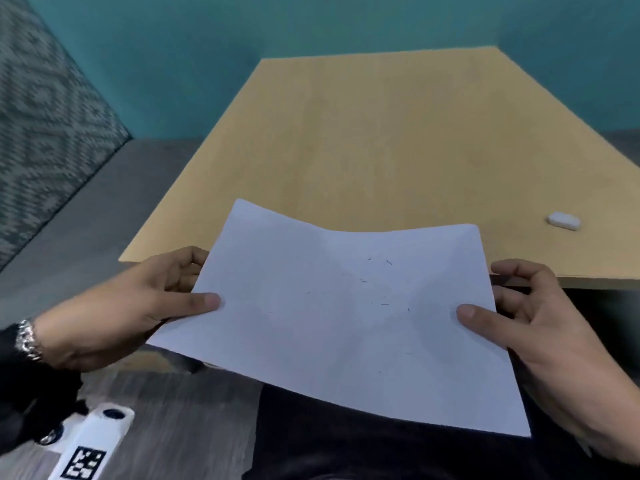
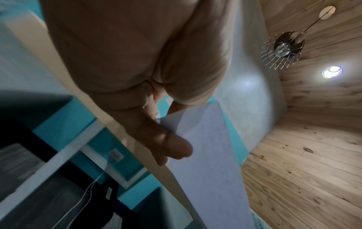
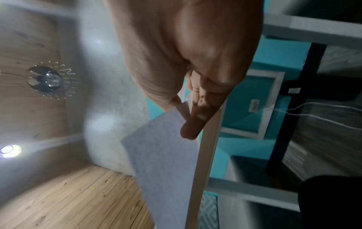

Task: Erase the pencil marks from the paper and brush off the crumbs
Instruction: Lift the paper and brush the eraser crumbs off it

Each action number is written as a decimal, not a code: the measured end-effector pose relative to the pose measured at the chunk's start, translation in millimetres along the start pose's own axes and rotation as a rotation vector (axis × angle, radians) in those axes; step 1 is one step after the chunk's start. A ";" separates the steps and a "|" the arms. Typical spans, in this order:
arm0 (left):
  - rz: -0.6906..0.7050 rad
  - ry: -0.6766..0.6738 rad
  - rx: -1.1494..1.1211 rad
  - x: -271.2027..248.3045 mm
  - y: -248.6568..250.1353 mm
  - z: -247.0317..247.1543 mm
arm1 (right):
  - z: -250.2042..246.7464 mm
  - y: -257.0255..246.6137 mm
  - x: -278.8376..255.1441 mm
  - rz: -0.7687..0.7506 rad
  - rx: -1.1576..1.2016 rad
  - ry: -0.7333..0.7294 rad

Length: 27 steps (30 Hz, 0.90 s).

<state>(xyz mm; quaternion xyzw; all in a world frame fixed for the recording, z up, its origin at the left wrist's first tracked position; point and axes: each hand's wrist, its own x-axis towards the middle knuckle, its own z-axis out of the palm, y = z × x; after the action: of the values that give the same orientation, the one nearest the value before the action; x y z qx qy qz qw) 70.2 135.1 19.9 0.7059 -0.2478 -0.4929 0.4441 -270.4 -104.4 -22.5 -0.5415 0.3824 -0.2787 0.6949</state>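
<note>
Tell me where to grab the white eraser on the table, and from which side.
Pinch the eraser across its two long sides, coming from above with the right hand, the nearer one. It lies flat and alone on the table, long axis roughly left-right, so nothing blocks a top-down pinch. That hand now holds the paper.

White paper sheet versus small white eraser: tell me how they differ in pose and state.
The white paper sheet is held up by both hands, off the wooden table; the small white eraser lies untouched on it. The sheet is thin, large and bowed; the eraser is small and blocky. Both are white.
</note>
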 end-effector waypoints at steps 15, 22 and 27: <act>-0.039 0.195 -0.160 -121.5 -118.8 -43.9 | 61.9 40.2 -22.9 0.516 -0.117 -0.717; -0.097 0.263 -0.238 -109.9 -178.6 -61.0 | 92.0 95.3 11.1 0.635 -0.234 -0.824; -0.112 0.321 -0.298 -62.7 -212.0 -78.3 | 124.7 120.3 55.4 0.609 -0.282 -0.706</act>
<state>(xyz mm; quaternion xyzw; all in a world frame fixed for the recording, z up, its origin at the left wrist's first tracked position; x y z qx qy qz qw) 98.6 316.8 -125.6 0.7144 -0.0588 -0.4295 0.5492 -139.2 -50.5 -136.3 -0.5555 0.2982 0.1926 0.7519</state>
